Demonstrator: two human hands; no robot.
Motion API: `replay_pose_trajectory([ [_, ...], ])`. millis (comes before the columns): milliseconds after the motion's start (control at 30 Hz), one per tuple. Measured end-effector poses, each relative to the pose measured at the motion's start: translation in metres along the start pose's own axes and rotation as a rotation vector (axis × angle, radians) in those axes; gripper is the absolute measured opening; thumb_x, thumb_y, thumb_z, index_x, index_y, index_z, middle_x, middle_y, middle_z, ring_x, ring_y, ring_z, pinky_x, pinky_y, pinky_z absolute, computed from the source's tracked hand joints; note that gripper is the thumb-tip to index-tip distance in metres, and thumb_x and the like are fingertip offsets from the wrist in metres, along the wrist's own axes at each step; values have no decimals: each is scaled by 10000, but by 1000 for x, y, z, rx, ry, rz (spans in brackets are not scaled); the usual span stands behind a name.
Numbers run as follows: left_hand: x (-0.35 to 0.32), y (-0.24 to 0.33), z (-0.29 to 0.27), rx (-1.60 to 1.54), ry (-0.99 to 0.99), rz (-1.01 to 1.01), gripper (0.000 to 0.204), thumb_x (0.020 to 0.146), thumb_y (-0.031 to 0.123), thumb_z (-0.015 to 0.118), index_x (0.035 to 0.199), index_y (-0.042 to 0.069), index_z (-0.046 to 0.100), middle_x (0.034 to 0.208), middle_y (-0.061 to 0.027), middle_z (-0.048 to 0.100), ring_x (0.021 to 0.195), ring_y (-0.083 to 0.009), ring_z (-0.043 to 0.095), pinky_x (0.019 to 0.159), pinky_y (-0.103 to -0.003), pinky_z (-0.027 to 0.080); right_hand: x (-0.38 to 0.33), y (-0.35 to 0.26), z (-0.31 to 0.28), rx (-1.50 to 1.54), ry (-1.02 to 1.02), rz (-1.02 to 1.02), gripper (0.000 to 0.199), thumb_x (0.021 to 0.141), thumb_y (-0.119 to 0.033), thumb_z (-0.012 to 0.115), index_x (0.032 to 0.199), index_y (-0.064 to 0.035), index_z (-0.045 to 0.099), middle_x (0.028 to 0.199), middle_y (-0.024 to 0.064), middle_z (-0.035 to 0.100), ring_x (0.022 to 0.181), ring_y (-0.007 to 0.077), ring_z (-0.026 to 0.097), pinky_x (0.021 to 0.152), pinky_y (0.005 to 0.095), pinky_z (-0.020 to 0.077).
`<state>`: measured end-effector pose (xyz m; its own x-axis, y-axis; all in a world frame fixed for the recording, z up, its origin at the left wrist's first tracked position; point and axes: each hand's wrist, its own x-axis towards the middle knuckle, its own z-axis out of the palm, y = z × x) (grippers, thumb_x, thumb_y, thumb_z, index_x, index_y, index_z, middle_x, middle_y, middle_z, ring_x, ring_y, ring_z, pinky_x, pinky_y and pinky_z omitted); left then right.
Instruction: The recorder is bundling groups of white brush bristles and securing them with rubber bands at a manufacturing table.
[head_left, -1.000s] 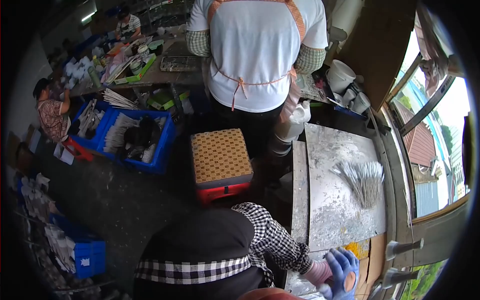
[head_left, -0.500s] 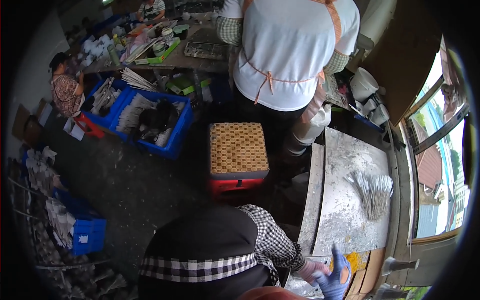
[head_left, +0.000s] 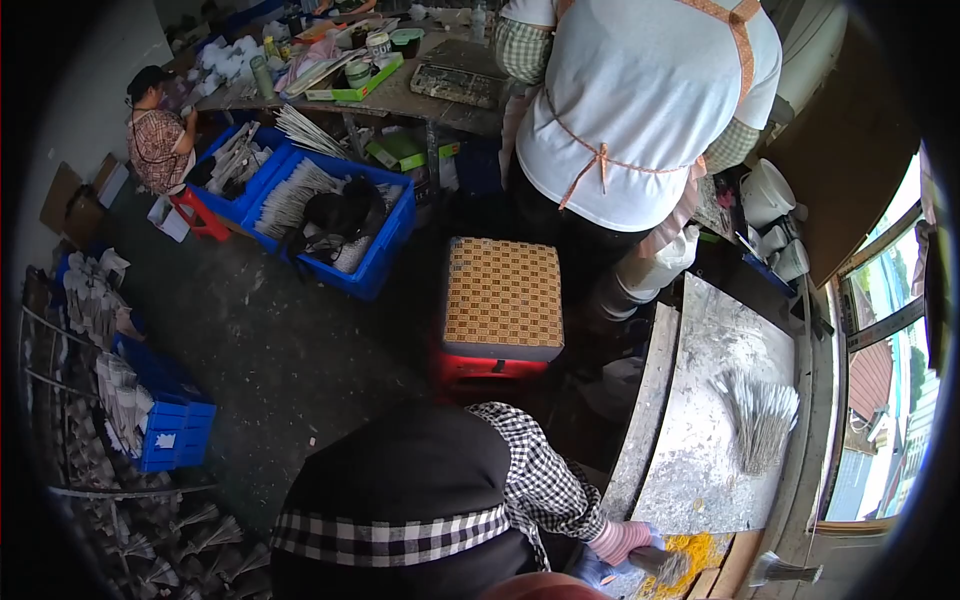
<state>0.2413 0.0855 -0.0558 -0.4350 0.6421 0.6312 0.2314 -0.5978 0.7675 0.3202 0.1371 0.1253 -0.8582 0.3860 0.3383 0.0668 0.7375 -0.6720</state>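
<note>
Gloved hand point(head_left: 622, 541): a co-worker's; closed around a grey brush point(head_left: 655, 562)
Brush tip: in yellow powder point(head_left: 690, 553) on the bench point(head_left: 700, 440)
Own hands: not visible; state cannot be told

A workshop; blue crates point(head_left: 372, 262) of stick bundles; cluttered workbench point(head_left: 410, 95); dusty work slab point(head_left: 715, 420).

Worktable point(head_left: 700, 400) — rough, matt grey, dust-caked; stool cushion point(head_left: 503, 295) — woven patterned cloth on glossy red plastic; crates point(head_left: 375, 255) of smooth blue plastic; gloved hand point(head_left: 622, 540), pink rubbery.
</note>
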Motion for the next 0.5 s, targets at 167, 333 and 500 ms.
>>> replay_pose_trajectory([
  [167, 17, -11, -13, 66, -135, 36, 429, 781, 344, 822, 1084, 106, 635, 983, -76, 676, 893, -202, 626, 793, -400, 497, -11, 2, 8, 120, -27, 117, 1081, 778, -515, 814, 1503, -10, 191, 1424, 254, 448, 1283, 415, 523, 1042, 532, 496],
  [333, 29, -10, -65, 131, -340, 101, 559, 742, 420, 831, 1166, 134, 606, 1076, -82, 660, 998, -223, 606, 869, -426, 469, -34, -4, 17, 229, -12, 245, 987, 802, -501, 790, 1469, -16, 246, 1391, 241, 476, 1257, 408, 538, 1033, 524, 497],
  [500, 22, -17, -61, 256, -502, 162, 692, 704, 496, 840, 1249, 162, 576, 1169, -87, 645, 1103, -244, 586, 945, -452, 441, -36, -7, 33, 369, -45, 326, 895, 826, -486, 766, 1434, -23, 300, 1359, 228, 505, 1232, 402, 553, 1024, 517, 497],
])
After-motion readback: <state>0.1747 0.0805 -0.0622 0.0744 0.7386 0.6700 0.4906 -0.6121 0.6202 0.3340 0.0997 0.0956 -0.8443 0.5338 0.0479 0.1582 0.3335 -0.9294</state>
